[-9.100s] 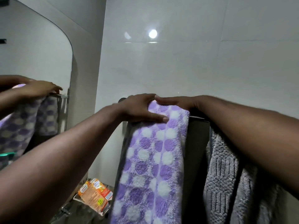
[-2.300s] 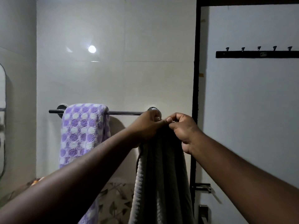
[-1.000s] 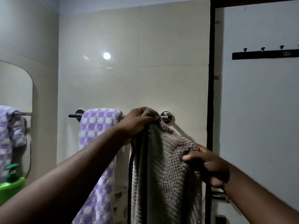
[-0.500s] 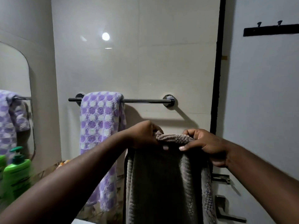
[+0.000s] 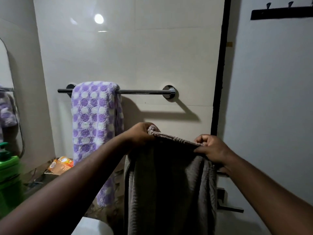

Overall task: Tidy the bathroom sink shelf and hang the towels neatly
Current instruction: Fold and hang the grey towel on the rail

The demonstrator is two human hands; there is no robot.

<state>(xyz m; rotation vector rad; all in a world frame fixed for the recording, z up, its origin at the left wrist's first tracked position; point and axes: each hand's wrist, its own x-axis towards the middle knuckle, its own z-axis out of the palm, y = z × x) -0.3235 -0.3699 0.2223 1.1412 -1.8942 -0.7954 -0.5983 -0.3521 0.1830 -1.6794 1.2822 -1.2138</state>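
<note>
A grey textured towel (image 5: pixel 169 184) hangs from both my hands, off the rail and below it. My left hand (image 5: pixel 141 134) grips its top left corner; my right hand (image 5: pixel 210 148) pinches its top edge further right, so the edge is stretched between them. The chrome towel rail (image 5: pixel 142 91) is mounted on the tiled wall above my hands, its right half bare. A purple and white dotted towel (image 5: pixel 94 124) hangs folded over the rail's left part.
A green pump bottle (image 5: pixel 9 165) stands at the left edge below a mirror (image 5: pixel 6 102). An orange packet (image 5: pixel 61 164) lies on the shelf behind the purple towel. A black hook rack (image 5: pixel 279 12) is on the door at upper right, with a door handle (image 5: pixel 225 199) lower down.
The grey towel has come off the rail and sits lower. My hands have moved apart along its top edge, spreading it wider than half a second ago.
</note>
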